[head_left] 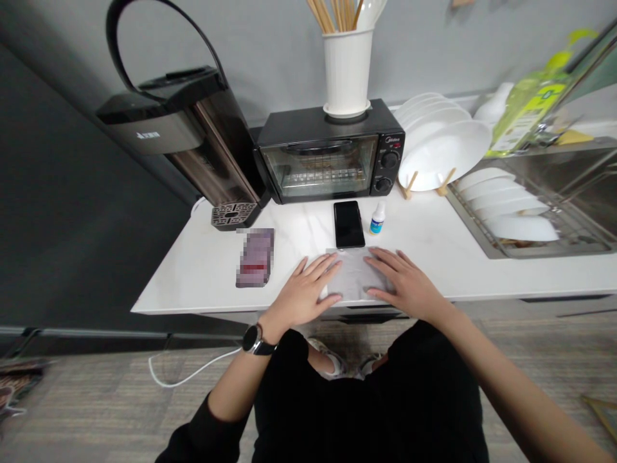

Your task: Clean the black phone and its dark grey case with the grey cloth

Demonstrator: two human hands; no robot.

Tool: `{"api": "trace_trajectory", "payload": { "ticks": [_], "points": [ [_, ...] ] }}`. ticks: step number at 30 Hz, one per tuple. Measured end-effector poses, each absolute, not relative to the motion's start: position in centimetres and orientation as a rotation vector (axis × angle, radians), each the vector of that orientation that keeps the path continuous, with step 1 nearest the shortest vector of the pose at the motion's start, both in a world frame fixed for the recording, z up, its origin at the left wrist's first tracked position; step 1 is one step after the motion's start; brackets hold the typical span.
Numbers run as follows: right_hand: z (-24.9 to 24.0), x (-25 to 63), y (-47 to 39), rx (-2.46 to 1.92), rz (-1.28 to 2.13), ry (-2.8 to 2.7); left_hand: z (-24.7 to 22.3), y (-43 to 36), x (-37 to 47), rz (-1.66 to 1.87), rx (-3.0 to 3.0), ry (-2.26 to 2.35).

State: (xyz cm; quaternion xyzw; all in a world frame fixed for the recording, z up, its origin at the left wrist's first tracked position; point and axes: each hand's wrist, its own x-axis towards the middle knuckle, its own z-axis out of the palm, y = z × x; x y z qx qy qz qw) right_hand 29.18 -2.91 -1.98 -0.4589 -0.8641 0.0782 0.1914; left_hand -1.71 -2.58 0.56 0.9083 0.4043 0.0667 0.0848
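Note:
A thin, pale grey sheet (355, 275), perhaps a cloth or a plastic film, lies flat at the counter's front edge. My left hand (307, 290), with a watch on its wrist, rests spread over the sheet's left side. On the right side of it lies my right hand (402, 280), fingers stretched out and apart. Just behind the sheet is a black smartphone (349, 224), its screen dark. A small white spray bottle (378, 218) with a blue label stands upright to the phone's right. Farther left lies a purple, pixelated flat item (257, 258).
Behind the phone stands a black toaster oven (328, 154) bearing a white utensil holder (348, 71). A water dispenser (193, 138) is at the left. White plates (443, 151) stand in a rack at the right, beside a sink (530, 247) holding bowls (501, 199).

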Motion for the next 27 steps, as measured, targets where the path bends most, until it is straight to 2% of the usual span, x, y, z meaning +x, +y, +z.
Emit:
{"api": "trace_trajectory", "payload": {
  "ticks": [6,12,15,20,27],
  "points": [
    [-1.6,30.0,-1.7,-1.299,0.34,-2.18,1.0,-2.2,-1.9,0.259,2.669,1.141],
    [-2.1,29.2,5.4,-1.331,0.444,-1.759,0.9,2.0,0.8,0.236,2.698,1.147],
    [-1.6,28.3,7.0,-1.274,0.5,-1.834,1.2,3.0,2.2,0.291,2.696,1.145],
    [0.5,27.2,2.5,-1.152,0.501,-2.112,3.2,1.2,3.2,0.813,2.555,1.188],
    [2.7,27.2,-4.0,-1.028,0.063,-2.549,3.7,-3.8,3.9,0.624,2.77,1.066]
  ]
}}
